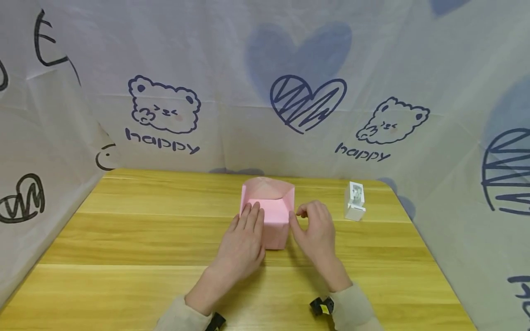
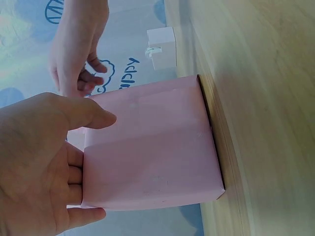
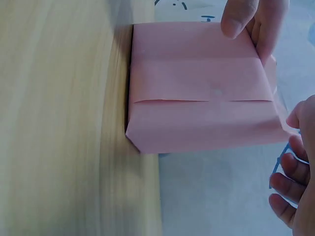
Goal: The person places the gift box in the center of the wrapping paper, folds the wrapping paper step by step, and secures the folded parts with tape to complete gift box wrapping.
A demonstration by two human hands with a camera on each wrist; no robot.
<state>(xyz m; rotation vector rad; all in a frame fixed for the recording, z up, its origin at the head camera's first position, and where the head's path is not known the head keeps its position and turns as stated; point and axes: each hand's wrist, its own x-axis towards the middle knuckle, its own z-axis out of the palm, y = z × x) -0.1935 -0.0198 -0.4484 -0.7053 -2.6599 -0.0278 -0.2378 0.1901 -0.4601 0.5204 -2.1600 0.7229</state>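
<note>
Nearer than the pink box (image 1: 275, 235), a black device (image 1: 321, 305) is bearing a yellow label too small to read. The left hand (image 1: 243, 246) is resting over the box's top, fingers straight, side by side, thumb lying against its near face. The right hand (image 1: 316, 232) is touching its right edge with the thumb, the other fingers loosely curling, apart from it. The pink box is standing on the wooden table (image 1: 145, 239), its far flap rising. Right of it, a white box (image 1: 354, 201) is sitting; behind it, the cloth (image 1: 232, 128) is showing "happy" twice.
</note>
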